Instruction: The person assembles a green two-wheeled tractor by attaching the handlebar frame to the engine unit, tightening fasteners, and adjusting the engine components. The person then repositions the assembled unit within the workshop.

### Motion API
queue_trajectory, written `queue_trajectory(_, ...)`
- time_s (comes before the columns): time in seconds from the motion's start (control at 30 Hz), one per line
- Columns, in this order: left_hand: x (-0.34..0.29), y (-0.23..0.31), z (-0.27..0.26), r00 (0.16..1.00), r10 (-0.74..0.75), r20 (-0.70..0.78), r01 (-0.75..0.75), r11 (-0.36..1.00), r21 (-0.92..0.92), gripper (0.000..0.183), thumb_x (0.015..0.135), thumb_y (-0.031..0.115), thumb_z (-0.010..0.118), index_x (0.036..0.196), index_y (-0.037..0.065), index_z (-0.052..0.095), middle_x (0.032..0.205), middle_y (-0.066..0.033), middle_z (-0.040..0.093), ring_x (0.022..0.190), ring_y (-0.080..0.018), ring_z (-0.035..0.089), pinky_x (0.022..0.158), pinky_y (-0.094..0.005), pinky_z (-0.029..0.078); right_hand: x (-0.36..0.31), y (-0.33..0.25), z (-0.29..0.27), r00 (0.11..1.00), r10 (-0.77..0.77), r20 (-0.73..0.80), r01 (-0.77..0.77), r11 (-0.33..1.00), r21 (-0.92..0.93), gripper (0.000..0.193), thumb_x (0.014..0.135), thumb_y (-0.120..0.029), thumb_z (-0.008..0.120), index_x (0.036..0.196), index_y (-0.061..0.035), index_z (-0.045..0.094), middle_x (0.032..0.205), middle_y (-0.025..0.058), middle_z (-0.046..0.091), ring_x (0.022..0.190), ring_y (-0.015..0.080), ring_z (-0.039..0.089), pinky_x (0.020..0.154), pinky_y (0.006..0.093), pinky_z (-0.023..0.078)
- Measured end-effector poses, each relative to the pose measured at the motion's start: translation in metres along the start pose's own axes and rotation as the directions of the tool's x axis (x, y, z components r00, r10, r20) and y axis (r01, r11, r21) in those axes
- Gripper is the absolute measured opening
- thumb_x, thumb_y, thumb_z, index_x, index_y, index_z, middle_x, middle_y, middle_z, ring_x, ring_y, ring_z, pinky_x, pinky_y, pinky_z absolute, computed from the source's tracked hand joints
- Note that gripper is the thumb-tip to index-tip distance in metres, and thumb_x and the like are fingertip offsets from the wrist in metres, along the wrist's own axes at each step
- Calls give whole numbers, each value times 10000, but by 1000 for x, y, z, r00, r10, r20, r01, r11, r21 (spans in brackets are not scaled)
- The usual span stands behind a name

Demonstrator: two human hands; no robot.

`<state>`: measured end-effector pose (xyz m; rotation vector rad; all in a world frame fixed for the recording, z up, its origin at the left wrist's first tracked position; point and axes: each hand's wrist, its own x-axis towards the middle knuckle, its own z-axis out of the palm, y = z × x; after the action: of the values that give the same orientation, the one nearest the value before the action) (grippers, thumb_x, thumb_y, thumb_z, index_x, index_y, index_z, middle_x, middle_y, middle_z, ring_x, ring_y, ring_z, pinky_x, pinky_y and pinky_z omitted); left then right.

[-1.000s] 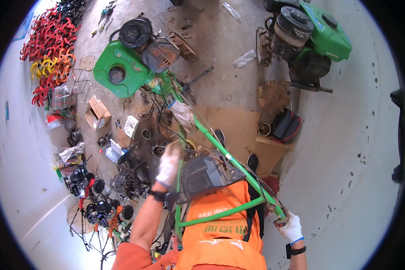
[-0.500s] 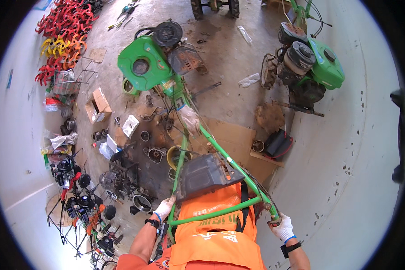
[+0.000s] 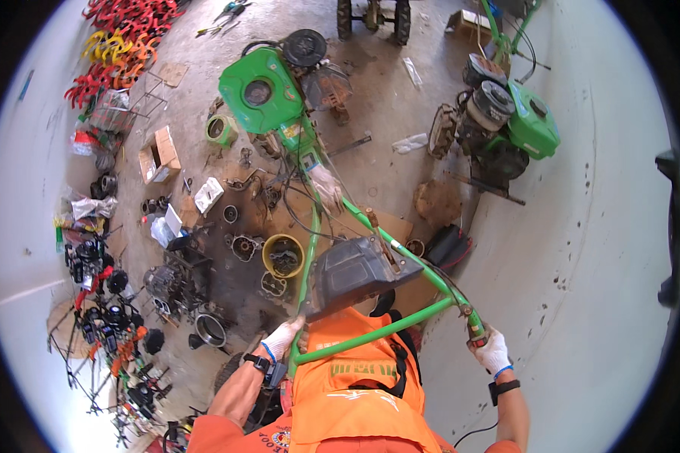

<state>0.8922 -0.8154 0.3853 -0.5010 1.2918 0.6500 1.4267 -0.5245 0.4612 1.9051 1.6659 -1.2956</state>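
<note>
A green walk-behind tiller [image 3: 261,90] with an engine at its far end stretches toward me, its handlebar frame [image 3: 378,332] crossing in front of my orange vest. My left hand [image 3: 282,337], in a white glove, is closed around the left bar. The right end of the handlebar is gripped by my gloved right hand [image 3: 491,350]. Between the bars sits a black plastic cover [image 3: 359,273]. A loose white work glove [image 3: 325,186] lies where the two bars join, with thin cables running beside it.
A second green tiller [image 3: 499,113] stands by the right wall. On the left floor are a yellow bucket [image 3: 285,255], a cardboard box [image 3: 159,155], engine parts [image 3: 211,330] and red curved blades [image 3: 132,19]. A black tyre pair [image 3: 373,19] is at the far end.
Both hands have kept hold of the handlebar while the tiller swung right over the floor. The yellow bucket, partly covered before, now shows beside the left bar.
</note>
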Motion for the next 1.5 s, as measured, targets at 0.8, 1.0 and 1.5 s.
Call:
queue_trajectory(0.8,-20,-303,-86,948,206,241,-95,910,-403,692,1104,666,594,1421,54,662,1253,-167,784,1144,-312,773,1037,-485,616,26,29,58,993,-20,117,14,998,54,250,894,-114,848,1058,-15,689,723,88,741,564,181,690,537,354,564)
queue_trajectory(1.0,-52,-280,-56,862,348,368,-221,912,-345,520,1118,537,676,1382,89,657,1218,-83,773,1073,-229,769,983,-446,633,33,16,19,998,-53,32,52,998,22,203,861,-55,839,985,8,691,714,96,725,534,177,663,496,356,555)
queue_trajectory(1.5,-84,-215,174,574,617,538,-506,784,-359,230,1076,104,726,1259,59,594,1084,-98,726,956,-249,763,867,-433,657,100,-76,-215,909,-363,-205,292,906,-307,464,837,-31,811,1294,-42,731,762,36,682,534,151,596,489,338,498)
